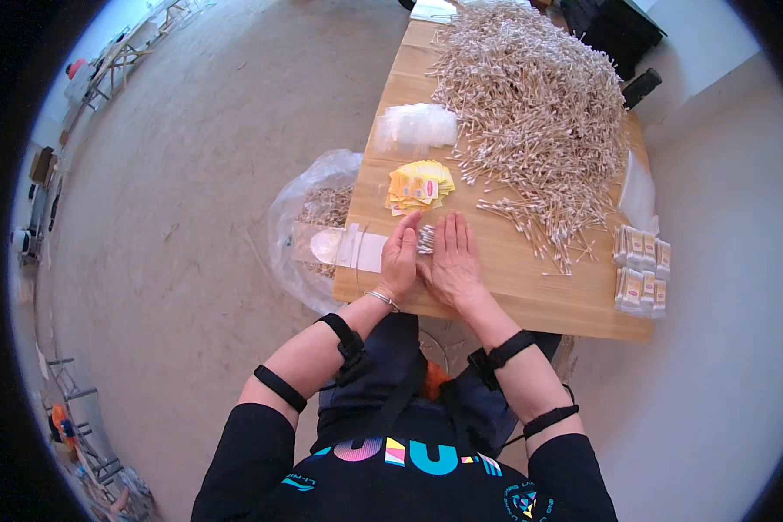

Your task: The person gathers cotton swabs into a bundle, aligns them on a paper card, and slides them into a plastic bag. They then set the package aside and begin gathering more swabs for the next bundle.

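A small bundle of cotton swabs (425, 239) lies between my two hands near the table's front edge, white tips showing. My left hand (398, 258) is on edge along the bundle's left side, fingers together and curved against it. On the right, my right hand (455, 261) lies palm down with its fingers stretched out flat, its thumb side against the bundle. The lower part of the bundle is hidden by the hands. Just beyond my fingertips is a pile of yellow and orange printed cards (419, 187).
A large heap of loose cotton swabs (531, 113) covers the far table (496, 291). Clear plastic bags (416, 127) lie left of it. Filled packets (642, 271) are stacked at the right edge. A clear-bagged load of swabs (326, 209) and a clear sheet (348, 248) are at the left edge.
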A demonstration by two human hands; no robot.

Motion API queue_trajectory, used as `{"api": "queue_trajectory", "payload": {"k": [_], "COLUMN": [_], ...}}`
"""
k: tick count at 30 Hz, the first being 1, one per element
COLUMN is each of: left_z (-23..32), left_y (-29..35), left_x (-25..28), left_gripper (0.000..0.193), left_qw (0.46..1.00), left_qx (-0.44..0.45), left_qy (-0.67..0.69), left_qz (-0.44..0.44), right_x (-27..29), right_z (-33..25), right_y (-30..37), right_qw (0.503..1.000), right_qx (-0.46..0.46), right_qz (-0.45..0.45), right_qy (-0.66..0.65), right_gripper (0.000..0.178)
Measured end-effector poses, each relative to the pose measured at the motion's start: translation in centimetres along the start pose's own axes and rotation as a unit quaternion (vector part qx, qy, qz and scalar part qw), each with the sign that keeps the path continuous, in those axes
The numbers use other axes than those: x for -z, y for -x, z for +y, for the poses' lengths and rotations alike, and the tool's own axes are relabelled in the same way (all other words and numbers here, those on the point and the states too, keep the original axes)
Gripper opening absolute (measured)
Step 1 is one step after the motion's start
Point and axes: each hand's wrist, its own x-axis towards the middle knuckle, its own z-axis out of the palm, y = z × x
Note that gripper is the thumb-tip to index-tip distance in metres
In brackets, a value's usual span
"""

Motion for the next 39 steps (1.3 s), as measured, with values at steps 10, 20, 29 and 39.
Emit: {"api": "queue_trajectory", "payload": {"k": [10,20,29,39], "left_z": [0.1,-0.1,-0.2,-0.1], "left_y": [-0.1,0.0,-0.1,-0.2], "left_x": [0.3,0.7,0.5,0.3], "left_gripper": [0.040,0.041,0.039,0.038], "left_qw": [0.997,1.000,0.999,0.998], "left_qx": [-0.033,-0.006,-0.022,-0.021], "left_qy": [-0.034,-0.013,-0.019,-0.013], "left_qz": [0.053,0.023,0.025,0.052], "right_x": [0.9,1.9,0.8,0.8], "right_z": [-1.3,-1.4,-0.4,-0.3], "right_y": [2.1,2.4,0.0,2.0], "right_qw": [0.999,0.998,1.000,0.998], "right_qx": [0.021,0.032,0.000,0.034], "right_qz": [-0.034,-0.057,-0.012,0.056], "right_qy": [-0.001,0.015,0.021,-0.006], "right_gripper": [0.090,0.093,0.098,0.087]}}
